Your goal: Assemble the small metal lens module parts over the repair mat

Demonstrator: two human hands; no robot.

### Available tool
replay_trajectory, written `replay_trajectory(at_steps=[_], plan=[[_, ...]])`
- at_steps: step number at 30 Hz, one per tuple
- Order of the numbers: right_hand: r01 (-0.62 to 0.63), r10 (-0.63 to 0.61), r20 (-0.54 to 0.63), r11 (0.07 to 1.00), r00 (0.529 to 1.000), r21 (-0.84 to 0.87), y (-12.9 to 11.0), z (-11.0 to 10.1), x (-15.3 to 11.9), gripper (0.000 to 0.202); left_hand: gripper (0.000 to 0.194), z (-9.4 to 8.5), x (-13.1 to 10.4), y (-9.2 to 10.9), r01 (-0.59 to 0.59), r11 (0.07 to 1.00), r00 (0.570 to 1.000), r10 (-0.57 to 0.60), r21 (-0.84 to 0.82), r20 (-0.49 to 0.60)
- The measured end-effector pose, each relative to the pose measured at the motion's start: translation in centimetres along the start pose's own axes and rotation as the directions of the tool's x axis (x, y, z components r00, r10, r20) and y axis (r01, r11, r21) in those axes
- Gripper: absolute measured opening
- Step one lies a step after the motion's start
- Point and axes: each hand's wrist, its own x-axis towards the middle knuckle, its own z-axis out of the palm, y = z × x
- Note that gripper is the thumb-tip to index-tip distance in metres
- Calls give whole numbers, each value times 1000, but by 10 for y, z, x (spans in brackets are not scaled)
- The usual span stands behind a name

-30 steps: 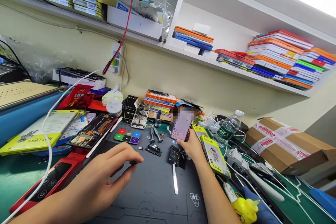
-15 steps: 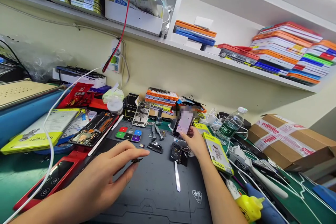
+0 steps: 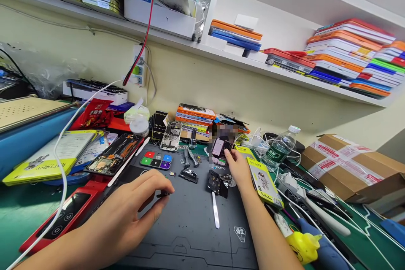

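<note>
My left hand [image 3: 136,211] is over the left part of the dark mat [image 3: 190,228], its thumb and fingertips closed around a small dark part [image 3: 163,193]. Farther back, my right hand [image 3: 238,168] has its fingers at the right edge of an upright phone [image 3: 218,147] with a lit screen, partly blurred. Between the hands lie a black component [image 3: 189,175], a dark board-like part [image 3: 214,182] and a metal spudger [image 3: 215,211]. Small screwdrivers [image 3: 191,158] rest behind them, beside a coloured square tray [image 3: 156,160].
An opened phone [image 3: 114,155] and a red device [image 3: 60,219] are at left. On the right are yellow boxes [image 3: 264,181], a water bottle [image 3: 281,147], a yellow squeeze bottle [image 3: 303,247], cables and a cardboard box [image 3: 351,166]. A shelf [image 3: 284,78] hangs above.
The phone's screen content has changed to a smaller window-like view. My right thumb has lifted and shifted right across the phone. My left fingers have curled slightly inward.
</note>
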Motion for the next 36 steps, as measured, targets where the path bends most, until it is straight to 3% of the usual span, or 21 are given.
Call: replay_trajectory(at_steps=[3, 6, 9, 11, 13, 15, 18, 21, 24, 29, 36], plan=[[-9, 11, -59, 999, 998, 48, -3, 2, 0, 19, 19, 1, -1, -1, 23, 999, 1000, -23, 27, -7], [14, 16, -205, 989, 979, 145, -9, 0, 1, 20, 23, 0, -1, -2, 52, 998, 998, -51, 45, -29], [122, -27, -383, 966, 923, 226, -27, -7, -6, 22, 20, 0, 1, -1, 45, 999, 999, -45, 0, -27], [223, -100, -419, 941, 902, 255, -47, -12, -20, 19, 20, 0, 1, -1, 32, 999, 999, -33, -28, -39], [319, -230, -308, 905, 923, 282, -70, -14, -43, 22, 21, 0, 1, -2, 44, 999, 997, -46, -21, -70], [392, -389, -74, 871, 918, 296, -92, -10, -70, 33, 22, 1, 1, -4, 47, 999, 995, -48, -8, -83], [471, -549, 238, 824, 801, 315, -113, 4, -106, 36, 22, 2, 1, -7, 62, 998, 994, -62, -9, -86], [531, -612, 428, 791, 665, 304, -118, 21, -128, 32, 19, 0, 3, -6, 88, 996, 991, -90, -20, -103], [507, -588, 497, 807, 638, 304, -115, 30, -136, 28, 19, -4, 5, -2, 37, 998, 994, -41, -43, -106], [355, -502, 544, 864, 673, 358, -115, 28, -137, 27, 25, -6, 6, 2, 11, 1000, 973, -8, 10, -231], [124, -429, 557, 856, 712, 501, -119, 31, -138, 33, 22, -10, 9, 4, -54, 998, 965, 47, -21, -259]])
